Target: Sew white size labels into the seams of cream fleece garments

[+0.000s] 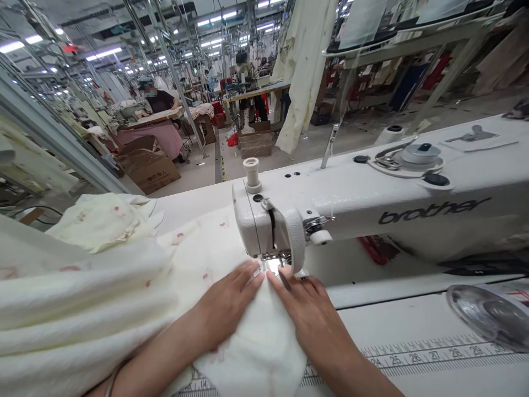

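Note:
A white Brother sewing machine (372,204) stands on the table, its needle area lit at the head. Cream fabric with small red prints (124,286) lies in thick folds across the left of the table and runs under the presser foot (275,259). My left hand (229,300) lies flat on the fabric, fingers stretched toward the needle. My right hand (308,309) rests flat on the fabric just right of the foot, fingers extended and close together, fingertips almost meeting those of the left hand.
A ruler strip (433,353) runs along the table's front edge. A shiny metal dish (491,314) sits at the right. More cream pieces (103,220) are piled at the back left. Other people work at distant tables (159,102); cardboard boxes (151,168) stand on the floor.

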Tool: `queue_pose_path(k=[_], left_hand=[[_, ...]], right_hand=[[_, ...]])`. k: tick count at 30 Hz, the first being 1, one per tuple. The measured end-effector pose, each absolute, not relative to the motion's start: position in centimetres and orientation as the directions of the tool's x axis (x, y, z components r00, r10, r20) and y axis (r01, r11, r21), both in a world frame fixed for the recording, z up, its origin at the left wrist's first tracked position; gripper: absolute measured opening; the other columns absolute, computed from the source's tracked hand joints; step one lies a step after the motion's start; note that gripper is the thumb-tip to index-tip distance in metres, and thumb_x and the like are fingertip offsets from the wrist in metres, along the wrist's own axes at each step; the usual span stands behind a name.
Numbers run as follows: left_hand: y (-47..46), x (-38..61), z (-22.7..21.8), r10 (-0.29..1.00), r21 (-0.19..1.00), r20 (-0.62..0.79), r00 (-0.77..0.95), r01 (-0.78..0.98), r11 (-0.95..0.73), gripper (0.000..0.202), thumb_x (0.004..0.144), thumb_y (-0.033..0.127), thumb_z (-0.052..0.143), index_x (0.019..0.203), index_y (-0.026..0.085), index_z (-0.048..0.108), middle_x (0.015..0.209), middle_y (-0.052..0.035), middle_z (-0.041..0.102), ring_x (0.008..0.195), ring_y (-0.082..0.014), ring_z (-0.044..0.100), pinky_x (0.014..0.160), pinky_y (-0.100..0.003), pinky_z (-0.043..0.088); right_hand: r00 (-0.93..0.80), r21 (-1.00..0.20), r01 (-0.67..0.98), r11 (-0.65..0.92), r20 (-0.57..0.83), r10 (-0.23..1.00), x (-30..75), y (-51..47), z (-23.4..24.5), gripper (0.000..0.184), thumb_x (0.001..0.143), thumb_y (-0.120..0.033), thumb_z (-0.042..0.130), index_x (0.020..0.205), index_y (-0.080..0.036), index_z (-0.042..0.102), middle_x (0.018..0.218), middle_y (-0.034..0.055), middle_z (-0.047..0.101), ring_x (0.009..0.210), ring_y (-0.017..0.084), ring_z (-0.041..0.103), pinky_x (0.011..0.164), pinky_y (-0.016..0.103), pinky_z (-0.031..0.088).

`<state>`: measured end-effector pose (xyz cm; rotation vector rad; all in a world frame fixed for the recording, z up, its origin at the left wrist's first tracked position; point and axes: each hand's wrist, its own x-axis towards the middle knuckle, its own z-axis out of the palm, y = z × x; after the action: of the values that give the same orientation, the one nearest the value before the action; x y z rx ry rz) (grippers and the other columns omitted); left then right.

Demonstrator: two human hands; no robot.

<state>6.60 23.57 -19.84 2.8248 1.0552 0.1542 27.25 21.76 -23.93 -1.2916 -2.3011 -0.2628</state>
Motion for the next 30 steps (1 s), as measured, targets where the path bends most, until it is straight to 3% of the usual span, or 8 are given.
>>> queue_pose_path(k=[5,13,20,25,27,30], left_hand=[[24.8,6.5,-19.7,0.687,0.258,0.100,0.720,0.648,-0.716,0.035,0.095,0.013,0.028,0.124,0.018,0.046,0.121,-0.0111,0.054,0.115,-0.0228,0.052,0.095,-0.041,0.050],[25.3,6.5,-19.4,0.710,0.189,0.017,0.704,0.695,-0.693,0.029,0.095,0.013,0.030,0.117,0.015,0.049,0.119,-0.0131,0.052,0.119,-0.0251,0.048,0.096,-0.043,0.049],[25.0,6.3,-20.1,0.671,0.125,0.131,0.730,0.659,-0.741,0.036,0.094,0.011,0.032,0.129,0.012,0.038,0.128,-0.0155,0.050,0.125,-0.0239,0.046,0.102,-0.042,0.047],[24.2,5.0,-20.9,0.784,0.063,0.250,0.568,0.798,-0.599,0.043,0.094,0.022,0.038,0.134,0.007,0.036,0.136,-0.0220,0.045,0.129,-0.0280,0.044,0.103,-0.045,0.045],[22.2,3.4,-19.8,0.803,0.032,0.254,0.539,0.825,-0.564,0.042,0.095,0.027,0.037,0.133,0.010,0.041,0.135,-0.0205,0.048,0.125,-0.0283,0.048,0.100,-0.044,0.048],[16.6,0.4,-15.6,0.849,0.049,0.285,0.444,0.878,-0.476,0.043,0.094,0.038,0.041,0.135,0.025,0.043,0.132,-0.0095,0.055,0.116,-0.0231,0.057,0.092,-0.034,0.055]], right_hand=[[-0.418,-0.104,0.845,0.524,0.483,0.769,27.3,21.8,-24.2,0.053,0.084,0.004,0.030,0.126,-0.016,0.054,0.114,0.0097,0.060,0.115,0.022,0.048,0.094,0.039,0.042],[-0.383,-0.181,0.836,0.517,0.481,0.788,27.4,21.2,-24.0,0.055,0.081,0.006,0.028,0.125,-0.017,0.053,0.118,0.0088,0.056,0.121,0.022,0.044,0.098,0.039,0.043],[-0.448,-0.083,0.804,0.589,0.566,0.692,26.4,20.0,-24.2,0.050,0.085,0.006,0.027,0.127,-0.006,0.050,0.129,0.0139,0.052,0.124,0.025,0.043,0.100,0.043,0.042],[-0.489,-0.061,0.775,0.629,0.572,0.658,22.9,18.7,-24.8,0.038,0.095,-0.017,0.038,0.127,0.000,0.050,0.134,0.0197,0.047,0.126,0.031,0.042,0.099,0.047,0.043],[-0.548,-0.062,0.722,0.689,0.558,0.624,23.5,17.9,-24.4,0.039,0.096,-0.020,0.039,0.129,-0.004,0.050,0.133,0.0155,0.049,0.127,0.027,0.042,0.100,0.045,0.043],[-0.549,-0.113,0.704,0.701,0.539,0.639,29.3,17.3,-24.1,0.043,0.097,-0.024,0.036,0.137,-0.009,0.041,0.135,0.0089,0.049,0.127,0.022,0.042,0.101,0.043,0.043]])
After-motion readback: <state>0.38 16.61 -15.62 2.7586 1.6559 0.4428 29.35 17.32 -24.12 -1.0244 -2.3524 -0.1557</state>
